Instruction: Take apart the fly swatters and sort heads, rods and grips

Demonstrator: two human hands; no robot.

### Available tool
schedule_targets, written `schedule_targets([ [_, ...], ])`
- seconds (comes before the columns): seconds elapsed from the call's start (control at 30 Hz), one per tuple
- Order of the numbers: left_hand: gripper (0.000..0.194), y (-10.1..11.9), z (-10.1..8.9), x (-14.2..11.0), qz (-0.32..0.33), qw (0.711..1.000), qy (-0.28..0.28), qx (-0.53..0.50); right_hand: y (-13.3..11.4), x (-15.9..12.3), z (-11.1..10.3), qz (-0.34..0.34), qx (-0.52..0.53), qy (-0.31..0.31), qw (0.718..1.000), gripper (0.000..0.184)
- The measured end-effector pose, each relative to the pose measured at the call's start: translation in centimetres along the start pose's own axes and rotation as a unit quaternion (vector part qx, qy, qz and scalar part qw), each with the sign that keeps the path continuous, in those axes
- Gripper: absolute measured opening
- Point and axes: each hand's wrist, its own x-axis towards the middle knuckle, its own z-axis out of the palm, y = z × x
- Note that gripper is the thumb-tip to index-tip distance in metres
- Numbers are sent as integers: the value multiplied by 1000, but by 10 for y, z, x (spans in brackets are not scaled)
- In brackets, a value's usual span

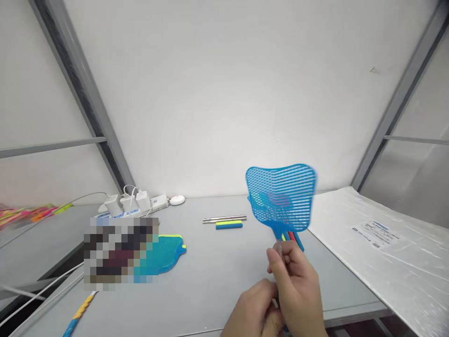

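In front of me stands a blue fly swatter (pixel 280 194), its mesh head upright above my hands. The fingers of my right hand (pixel 298 285) are closed round its thin metal shaft, just below the head. Lower down, my left hand (pixel 252 309) is closed on the same swatter, touching my right hand. A bit of blue shows under the hands, mostly hidden. Behind the swatter lie more swatter heads and some coloured handles (pixel 294 238), partly covered. To the left on the table are flat blue and yellow swatter heads (pixel 170 252).
Metal rods (pixel 224 218) and blue and yellow handles (pixel 228 225) lie mid-table (pixel 203 290). A power strip with white chargers (pixel 129 203) and a white oval object (pixel 177 200) sit at the back left. A wrapped white panel (pixel 386 234) borders the right; a pixelated patch hides part of the left.
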Motion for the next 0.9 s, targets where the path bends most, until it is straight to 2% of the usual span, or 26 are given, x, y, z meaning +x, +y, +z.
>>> schedule_targets([
  [0.07,33,-1,0,0,-22,999,7,-24,3,-1,5,21,-10,-36,999,25],
  [0.17,41,2,-5,0,-67,994,45,-69,7,-5,6,35,-29,-111,993,35],
  [0.27,39,7,-11,1,-27,993,114,-14,11,-9,5,45,-34,-169,984,38],
  [0.33,37,10,-14,1,0,991,117,61,14,-5,3,55,-29,-187,980,40],
  [0.4,36,11,-20,0,5,986,86,145,17,7,-4,54,-56,-154,985,43],
  [0.5,35,11,-40,-3,-5,964,73,256,24,41,-21,-6,-182,-17,983,45],
  [0.57,35,6,-62,-9,-20,942,112,316,29,65,-31,-24,-300,25,953,46],
  [0.6,35,3,-76,-14,-33,928,140,344,32,75,-35,-17,-357,19,934,47],
  [0.7,37,-10,-117,-30,-67,880,227,413,46,93,-37,16,-483,-54,874,51],
  [0.77,38,-17,-138,-39,-93,849,272,443,56,97,-32,23,-518,-92,850,48],
  [0.83,37,-23,-147,-44,-115,826,300,464,66,98,-28,28,-533,-102,840,46],
  [0.9,34,-26,-145,-42,-118,817,304,475,73,98,-25,32,-544,-105,832,44],
])
